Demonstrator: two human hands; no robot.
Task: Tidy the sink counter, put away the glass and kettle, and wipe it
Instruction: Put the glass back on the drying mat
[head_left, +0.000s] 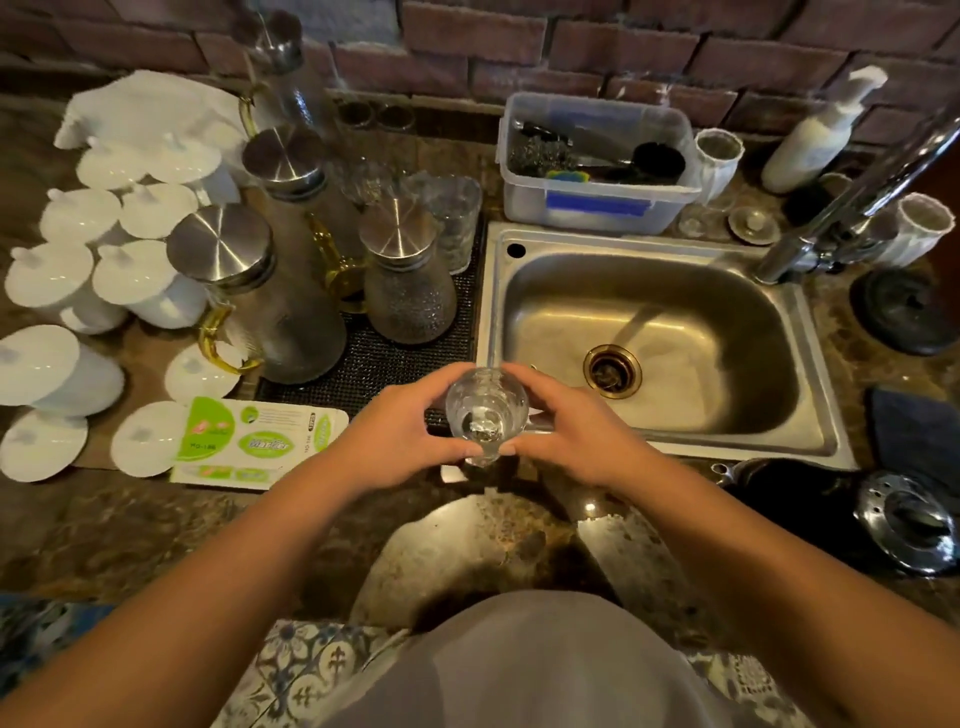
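Observation:
A clear drinking glass (485, 413) is held upright between both hands, just above the front left corner of the steel sink (810, 415). My left hand (400, 431) wraps its left side and my right hand (571, 431) wraps its right side, fingertips meeting under the base. A black kettle (800, 499) with a shiny steel lid (911, 522) sits on the counter at the front right of the sink. Several glass jugs with steel lids (270, 291) stand on a black mesh mat (395, 364) left of the sink.
White lidded cups (78, 280) and loose lids crowd the left counter, with a green package (249, 441) in front. A clear plastic tub (597, 161) of scrubbers sits behind the sink. The tap (852, 197), a soap bottle (815, 135) and a dark cloth (914, 436) are on the right.

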